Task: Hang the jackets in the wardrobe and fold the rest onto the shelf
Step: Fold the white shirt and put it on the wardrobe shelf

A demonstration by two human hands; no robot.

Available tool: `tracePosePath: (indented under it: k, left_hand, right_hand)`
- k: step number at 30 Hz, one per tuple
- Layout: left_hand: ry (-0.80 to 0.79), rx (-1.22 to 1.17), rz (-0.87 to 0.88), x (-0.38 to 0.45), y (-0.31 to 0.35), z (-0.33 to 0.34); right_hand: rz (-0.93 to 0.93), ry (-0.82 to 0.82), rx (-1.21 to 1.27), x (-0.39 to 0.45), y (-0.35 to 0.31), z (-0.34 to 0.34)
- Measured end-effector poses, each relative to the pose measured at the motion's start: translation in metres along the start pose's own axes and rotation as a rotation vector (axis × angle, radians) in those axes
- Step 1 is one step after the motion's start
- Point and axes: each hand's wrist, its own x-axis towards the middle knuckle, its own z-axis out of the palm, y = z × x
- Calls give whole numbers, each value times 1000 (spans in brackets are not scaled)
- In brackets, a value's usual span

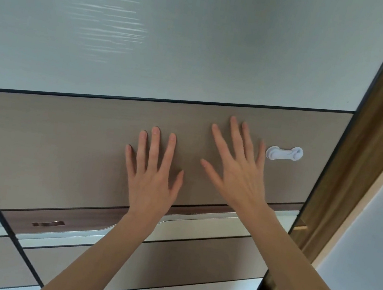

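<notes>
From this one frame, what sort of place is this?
Probably a bedroom, at a sliding wardrobe door: tan and frosted panels, a white child lock by its edge, a curtain alongside. Both hands lie flat on it.

Door (61,151) text: I can read none; its beige band and pale upper panel are plain.
Latch (284,153) markings: none I can make out; it is plain white, at the door's right edge.
Other signs: I see no labels, brands or numbers anywhere.
</notes>
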Motion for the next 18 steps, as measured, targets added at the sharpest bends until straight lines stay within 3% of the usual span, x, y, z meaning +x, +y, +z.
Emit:
tracePosePath:
  k: [18]
  left_hand:
    - [-100,-28,213,-1,35,6]
  right_hand:
    - [113,-34,-28,-17,119,-6]
